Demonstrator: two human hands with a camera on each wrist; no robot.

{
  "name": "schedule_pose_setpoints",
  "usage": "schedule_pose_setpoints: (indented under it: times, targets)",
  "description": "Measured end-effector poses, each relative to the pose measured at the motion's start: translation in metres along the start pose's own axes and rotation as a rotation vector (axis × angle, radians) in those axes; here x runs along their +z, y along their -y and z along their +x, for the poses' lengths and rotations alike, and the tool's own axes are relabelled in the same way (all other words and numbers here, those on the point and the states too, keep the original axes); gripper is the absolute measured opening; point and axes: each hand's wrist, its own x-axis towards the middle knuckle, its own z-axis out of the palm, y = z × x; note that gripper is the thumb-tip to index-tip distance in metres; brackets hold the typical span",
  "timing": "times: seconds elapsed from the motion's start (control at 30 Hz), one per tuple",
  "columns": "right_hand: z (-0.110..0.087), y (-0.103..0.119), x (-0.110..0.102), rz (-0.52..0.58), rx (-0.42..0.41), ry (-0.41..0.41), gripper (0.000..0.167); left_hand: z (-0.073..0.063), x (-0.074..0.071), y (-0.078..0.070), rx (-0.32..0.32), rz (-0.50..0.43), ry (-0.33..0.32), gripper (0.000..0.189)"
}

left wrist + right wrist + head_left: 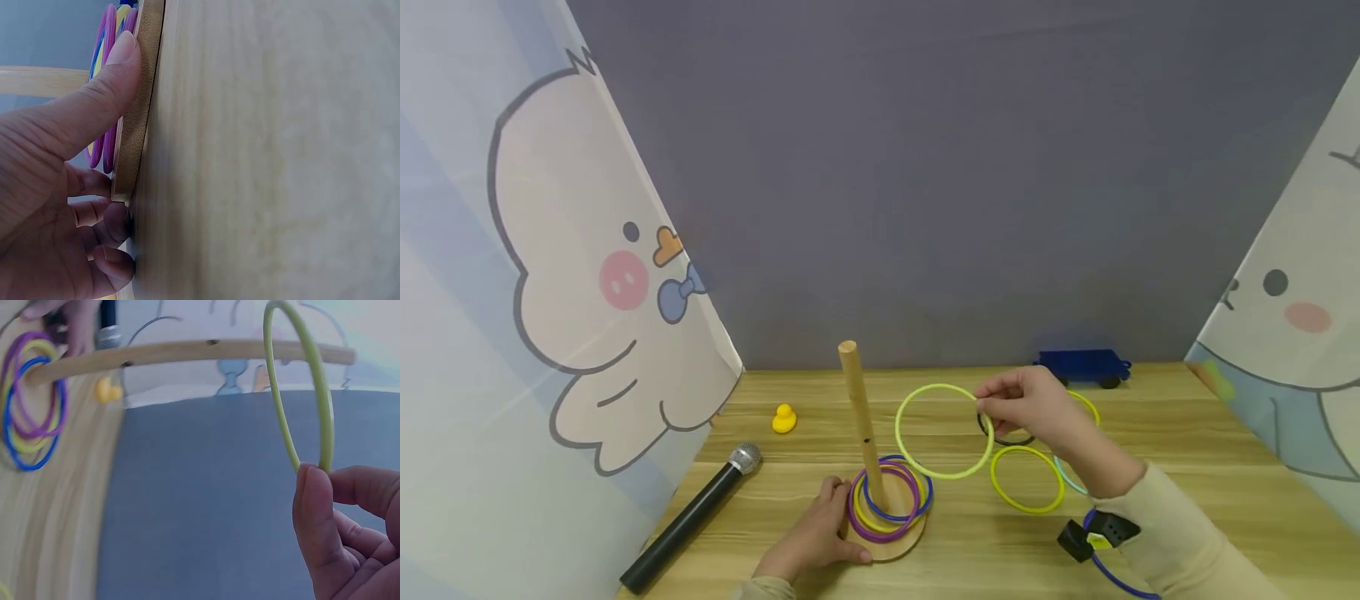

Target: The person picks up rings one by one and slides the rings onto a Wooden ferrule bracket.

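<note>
My right hand (1026, 406) pinches a yellow-green ring (953, 477) between thumb and fingers, holding it above the table to the right of a wooden post (859, 404). In the right wrist view the same ring (324, 412) stands up from the fingertips, apart from the post. My left hand (808, 533) grips the left edge of the post's round wooden base (895, 550). The left wrist view shows the thumb (94, 103) against the base's edge and the other fingers curled beside it. Purple (852, 507), yellow and blue (931, 492) rings lie around the post's foot.
A yellow ring (1030, 510), a black ring (1017, 442) and a light-blue ring (1067, 477) lie right of the stand. A blue ring (1120, 587) is partly behind the right sleeve. A microphone (688, 521) and yellow duck (784, 419) lie left; a blue toy wagon (1082, 365) stands behind.
</note>
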Motion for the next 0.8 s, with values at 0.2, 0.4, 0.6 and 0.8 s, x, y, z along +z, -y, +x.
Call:
schedule_pose_setpoints:
  times: [0.2, 0.4, 0.6, 0.8]
  targets:
    - [-0.003, 0.028, -0.005, 0.02, -0.038, -0.01, 0.028, -0.002, -0.001, 0.001, 0.003, 0.013, -0.013, 0.108]
    - [-0.004, 0.057, -0.004, 0.076, -0.089, -0.031, 0.029, -0.002, -0.001, 0.001, 0.008, 0.019, -0.002, 0.109]
    - [0.002, 0.078, 0.007, 0.109, -0.135, -0.046, 0.025, -0.002, -0.002, 0.001, 0.009, 0.021, 0.0, 0.109]
    - [0.012, 0.091, 0.023, 0.16, -0.176, -0.079, 0.022, -0.001, 0.0, 0.003, 0.024, 0.034, -0.014, 0.11]
